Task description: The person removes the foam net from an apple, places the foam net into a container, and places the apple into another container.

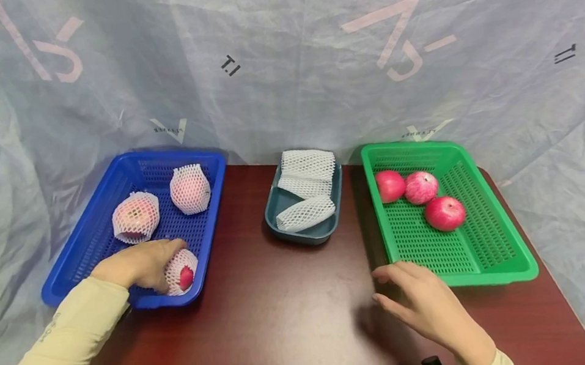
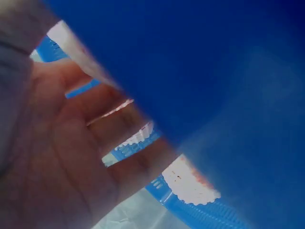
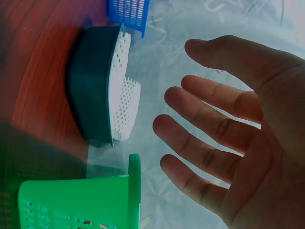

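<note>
My left hand (image 1: pixel 139 265) reaches over the front of the blue basket (image 1: pixel 209 233), right beside an apple in a white foam net (image 1: pixel 181 272). In the left wrist view its fingers (image 2: pixel 114 126) are spread and fairly straight, their tips hidden behind the blue basket wall. Two more netted apples, one at the left (image 1: pixel 136 217) and one at the back (image 1: pixel 190 189), lie in that basket. Above the table, my right hand (image 1: pixel 424 301) hovers by the front left corner of the green basket (image 1: pixel 482 276), fingers loosely bent and holding nothing.
Between the baskets stands a dark teal tray (image 1: pixel 308 237) with white foam nets (image 1: pixel 307 212) in it. The green basket holds three bare red apples (image 1: pixel 444 213). A grey cloth (image 1: pixel 276 55) hangs behind the brown table (image 1: pixel 288 318).
</note>
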